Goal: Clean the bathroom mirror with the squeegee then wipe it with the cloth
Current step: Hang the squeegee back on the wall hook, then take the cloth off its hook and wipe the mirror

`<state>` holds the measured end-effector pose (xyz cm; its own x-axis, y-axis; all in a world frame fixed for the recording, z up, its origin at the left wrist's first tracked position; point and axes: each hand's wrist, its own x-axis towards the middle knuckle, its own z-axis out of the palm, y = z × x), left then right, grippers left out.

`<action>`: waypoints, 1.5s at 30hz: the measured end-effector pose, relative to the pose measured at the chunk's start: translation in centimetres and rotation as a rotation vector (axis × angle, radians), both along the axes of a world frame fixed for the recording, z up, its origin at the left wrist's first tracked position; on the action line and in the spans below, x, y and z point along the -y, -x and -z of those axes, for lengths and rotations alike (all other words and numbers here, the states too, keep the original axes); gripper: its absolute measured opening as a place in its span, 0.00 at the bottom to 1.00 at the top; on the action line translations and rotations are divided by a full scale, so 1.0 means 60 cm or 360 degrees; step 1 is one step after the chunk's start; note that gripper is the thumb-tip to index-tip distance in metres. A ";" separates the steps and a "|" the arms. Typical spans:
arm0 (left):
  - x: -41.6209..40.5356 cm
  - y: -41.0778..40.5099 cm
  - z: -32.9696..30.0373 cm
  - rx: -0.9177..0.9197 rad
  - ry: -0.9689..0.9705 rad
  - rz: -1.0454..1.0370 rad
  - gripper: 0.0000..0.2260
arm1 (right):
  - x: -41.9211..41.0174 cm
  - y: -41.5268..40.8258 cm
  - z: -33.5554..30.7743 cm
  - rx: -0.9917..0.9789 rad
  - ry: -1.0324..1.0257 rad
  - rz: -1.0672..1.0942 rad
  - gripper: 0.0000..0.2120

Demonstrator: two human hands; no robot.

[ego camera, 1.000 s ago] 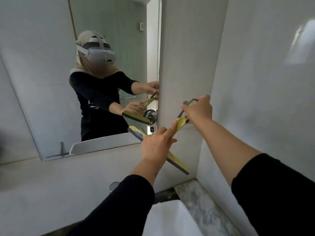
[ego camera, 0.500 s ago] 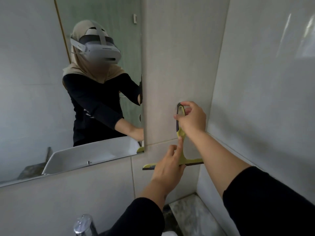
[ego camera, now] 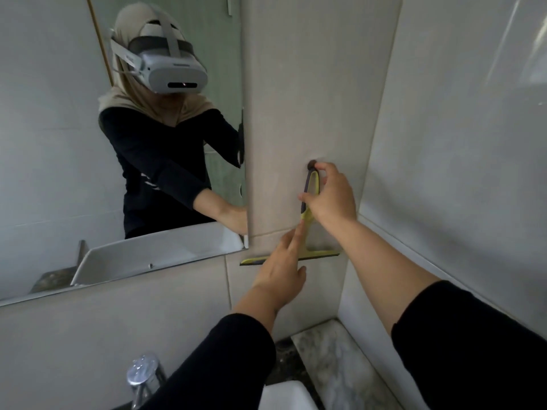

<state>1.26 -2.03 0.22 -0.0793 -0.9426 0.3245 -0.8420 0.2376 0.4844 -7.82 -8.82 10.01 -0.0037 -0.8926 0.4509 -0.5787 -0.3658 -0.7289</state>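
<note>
A yellow-green squeegee [ego camera: 310, 232] with a dark rubber blade hangs upright against the tiled wall, blade level at the bottom, right of the mirror [ego camera: 59, 143]. My right hand [ego camera: 333, 196] grips its looped handle, whose top sits just under a small dark wall hook [ego camera: 311, 164]. My left hand [ego camera: 282, 270] is lower, fingers spread, index finger lying along the squeegee's stem. No cloth is in view. The mirror shows a person wearing a headset.
A chrome tap [ego camera: 142, 377] and the white basin's rim [ego camera: 284, 395] lie at the bottom. A marbled counter ledge [ego camera: 331, 356] fills the right corner. A tiled side wall [ego camera: 458, 143] stands close on the right.
The squeegee swung from tilted in front of the mirror's edge to upright against the wall. My right hand raised its handle loop up to the hook.
</note>
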 end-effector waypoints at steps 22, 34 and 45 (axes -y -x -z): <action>-0.524 -0.485 -0.160 0.0001 0.0350 -0.1246 0.13 | -0.434 -0.425 -0.116 -0.0504 -0.0020 -0.1236 0.14; -0.628 -0.682 -0.154 -0.0332 0.0497 -0.1837 0.29 | -0.540 -0.712 -0.070 -0.0467 0.0132 -0.1715 0.28; -0.616 -0.721 -0.144 -0.0513 0.0714 -0.1572 0.31 | -0.528 -0.775 -0.037 0.0128 0.0238 -0.1675 0.25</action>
